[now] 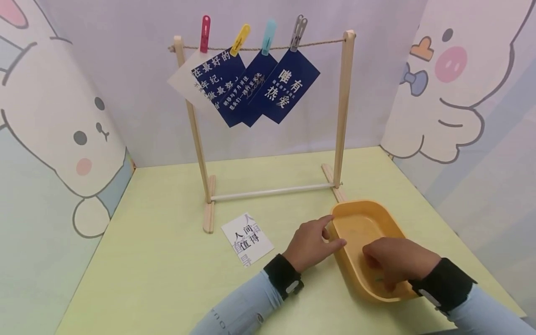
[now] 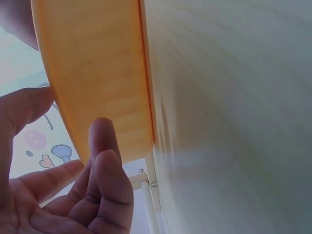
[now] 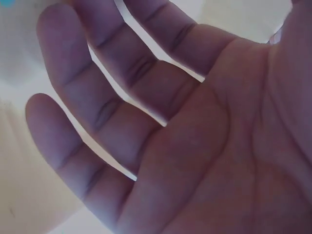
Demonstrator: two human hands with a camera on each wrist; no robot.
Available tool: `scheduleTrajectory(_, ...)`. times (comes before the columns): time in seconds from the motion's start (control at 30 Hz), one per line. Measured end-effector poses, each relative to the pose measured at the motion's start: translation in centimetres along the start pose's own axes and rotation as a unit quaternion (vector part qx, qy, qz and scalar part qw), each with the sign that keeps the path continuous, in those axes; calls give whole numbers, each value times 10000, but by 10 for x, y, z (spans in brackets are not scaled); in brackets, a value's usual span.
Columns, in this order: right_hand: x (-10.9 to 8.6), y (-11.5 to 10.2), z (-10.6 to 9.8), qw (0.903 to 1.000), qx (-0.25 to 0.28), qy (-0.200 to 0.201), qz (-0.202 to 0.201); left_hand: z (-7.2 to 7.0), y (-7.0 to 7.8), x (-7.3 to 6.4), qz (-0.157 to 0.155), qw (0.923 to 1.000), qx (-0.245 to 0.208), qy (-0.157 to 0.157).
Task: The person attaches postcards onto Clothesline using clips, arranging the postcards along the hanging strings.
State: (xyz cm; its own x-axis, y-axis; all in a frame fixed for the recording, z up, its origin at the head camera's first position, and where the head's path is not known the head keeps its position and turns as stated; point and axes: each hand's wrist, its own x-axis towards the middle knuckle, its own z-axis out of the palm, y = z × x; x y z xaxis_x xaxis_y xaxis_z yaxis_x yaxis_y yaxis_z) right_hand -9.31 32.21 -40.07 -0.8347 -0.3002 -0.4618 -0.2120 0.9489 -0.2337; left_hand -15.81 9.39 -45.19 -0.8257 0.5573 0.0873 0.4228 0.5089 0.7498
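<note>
My left hand [image 1: 311, 244] is at the left side of a yellow plastic basin [image 1: 341, 253], index finger and thumb extended to its rim. In the left wrist view the thumb [image 2: 29, 105] touches the rim and the other fingers bend loosely beside the wall. Inside the basin my right hand [image 1: 399, 260] points down, partly hiding a small greenish thing [image 1: 378, 280] on the bottom. Up close, its fingers [image 3: 105, 109] are spread and slightly bent, with nothing seen in the palm. A bluish-green bit [image 3: 7, 2] shows beyond them; its kind is unclear.
A wooden rack [image 1: 344, 107] stands behind, with a rope [image 1: 326, 43] across its top. Red [image 1: 204, 35], yellow [image 1: 240, 40], light blue [image 1: 269, 37] and grey clothespins [image 1: 298, 33] hold overlapping cards [image 1: 284, 86]. One white card [image 1: 248, 239] lies on the yellow-green table [image 1: 159, 270].
</note>
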Motion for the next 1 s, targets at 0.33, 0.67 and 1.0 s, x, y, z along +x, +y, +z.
scheduleTrajectory(0.33, 13, 3, -2, 9994, 334, 100, -13, 0, 0, 0, -10, 10000, 6, 6)
scheduleTrajectory(0.67, 30, 9, -3, 9978, 523, 393, 107, 0, 1, 0, -35, 10000, 16, -39)
scheduleTrajectory(1.0, 36, 6, 0, 9963, 462, 728, -36, -1, 1, 0, -51, 10000, -3, -53)
